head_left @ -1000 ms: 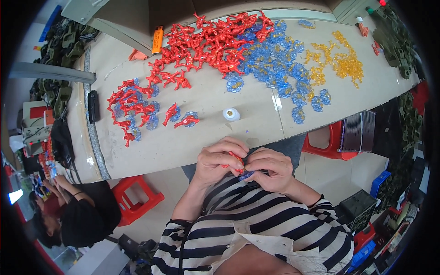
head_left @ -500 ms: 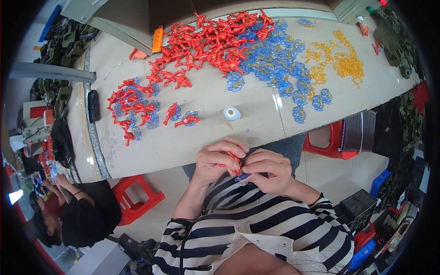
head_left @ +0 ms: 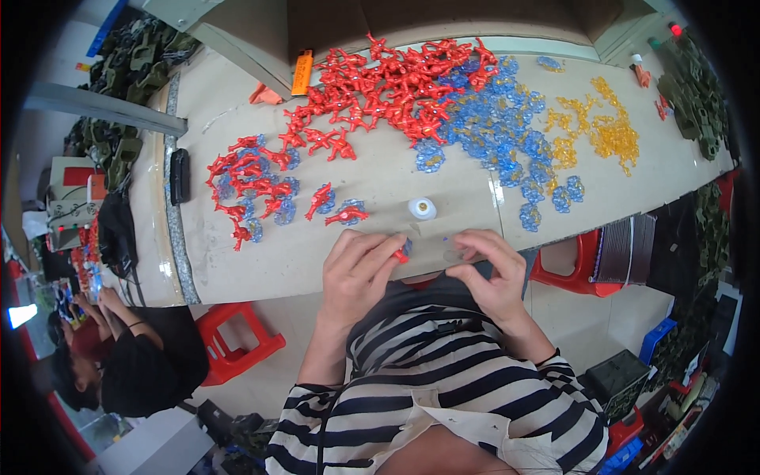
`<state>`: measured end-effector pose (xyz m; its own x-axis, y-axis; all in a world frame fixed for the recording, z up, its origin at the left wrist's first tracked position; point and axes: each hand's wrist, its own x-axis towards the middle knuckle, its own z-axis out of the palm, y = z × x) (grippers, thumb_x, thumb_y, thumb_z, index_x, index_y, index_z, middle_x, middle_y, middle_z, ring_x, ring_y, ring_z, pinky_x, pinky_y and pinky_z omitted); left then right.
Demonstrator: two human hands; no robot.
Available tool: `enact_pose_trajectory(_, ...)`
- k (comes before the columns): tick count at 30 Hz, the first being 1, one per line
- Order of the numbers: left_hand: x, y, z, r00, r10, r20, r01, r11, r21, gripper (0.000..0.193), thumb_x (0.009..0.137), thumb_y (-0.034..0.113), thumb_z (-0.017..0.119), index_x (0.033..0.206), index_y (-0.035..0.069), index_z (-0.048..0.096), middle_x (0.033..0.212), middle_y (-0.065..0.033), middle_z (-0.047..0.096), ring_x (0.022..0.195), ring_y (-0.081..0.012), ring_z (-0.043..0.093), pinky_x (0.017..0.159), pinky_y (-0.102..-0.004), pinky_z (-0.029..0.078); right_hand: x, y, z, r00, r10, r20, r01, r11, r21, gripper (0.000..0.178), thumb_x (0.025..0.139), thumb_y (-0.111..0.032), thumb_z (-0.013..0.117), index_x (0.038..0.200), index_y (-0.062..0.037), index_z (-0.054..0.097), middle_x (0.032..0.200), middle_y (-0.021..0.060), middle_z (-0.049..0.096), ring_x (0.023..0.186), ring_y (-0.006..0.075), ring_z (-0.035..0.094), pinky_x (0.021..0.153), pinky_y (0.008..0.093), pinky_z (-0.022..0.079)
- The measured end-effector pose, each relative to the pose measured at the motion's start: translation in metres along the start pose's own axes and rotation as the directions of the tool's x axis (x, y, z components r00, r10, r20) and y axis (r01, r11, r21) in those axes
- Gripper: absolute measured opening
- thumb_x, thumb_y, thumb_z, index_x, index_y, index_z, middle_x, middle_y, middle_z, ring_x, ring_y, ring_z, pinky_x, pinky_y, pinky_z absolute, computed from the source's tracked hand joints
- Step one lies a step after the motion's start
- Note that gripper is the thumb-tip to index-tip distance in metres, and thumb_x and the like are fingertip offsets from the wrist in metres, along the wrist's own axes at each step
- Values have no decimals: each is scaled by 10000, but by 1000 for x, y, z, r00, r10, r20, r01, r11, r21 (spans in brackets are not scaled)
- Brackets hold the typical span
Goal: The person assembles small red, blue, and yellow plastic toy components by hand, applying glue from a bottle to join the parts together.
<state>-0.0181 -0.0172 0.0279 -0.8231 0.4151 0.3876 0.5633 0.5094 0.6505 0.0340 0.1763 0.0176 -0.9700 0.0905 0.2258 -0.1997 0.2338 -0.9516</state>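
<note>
My left hand (head_left: 356, 273) is closed at the table's near edge, pinching a small red plastic figure (head_left: 401, 256) with a bluish part against it. Fingers cover most of the figure. A short way to the right, my right hand (head_left: 495, 269) is held with thumb and fingers apart, and nothing can be made out between them. Just beyond the hands stands a small white bottle (head_left: 422, 208), seen from above. Two red figures with blue clear pieces, one of them a red figure (head_left: 348, 215), lie left of the bottle.
A heap of red figures (head_left: 372, 95) fills the table's far middle, beside clear blue pieces (head_left: 491, 119) and yellow pieces (head_left: 613, 134). More red-and-blue pairs (head_left: 249, 186) lie at left, near a black bar (head_left: 180, 176). An orange lighter (head_left: 302, 73) leans by the shelf. A co-worker (head_left: 150, 356) sits at left.
My hands have separated and moved forward to the table edge. The red figure has stayed in my left hand, while my right hand has let go and opened.
</note>
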Motion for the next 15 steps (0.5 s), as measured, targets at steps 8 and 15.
enact_pose_trajectory(8,16,-24,-13,991,-80,-109,124,861,493,317,686,31,646,1002,35,619,852,-96,573,766,-248,523,667,-330,447,35,0,14,999,7,-36,-14,980,-197,477,618,-116,760,1049,-25,577,1023,114,585,912,243,557,698,314,469)
enact_pose_trajectory(15,36,-30,-36,964,-188,-190,264,785,561,306,693,43,662,997,21,629,936,-98,591,845,-255,486,754,-351,400,46,12,30,998,-59,-4,55,951,-303,415,651,-120,733,1029,-28,586,986,113,598,873,261,567,732,340,470)
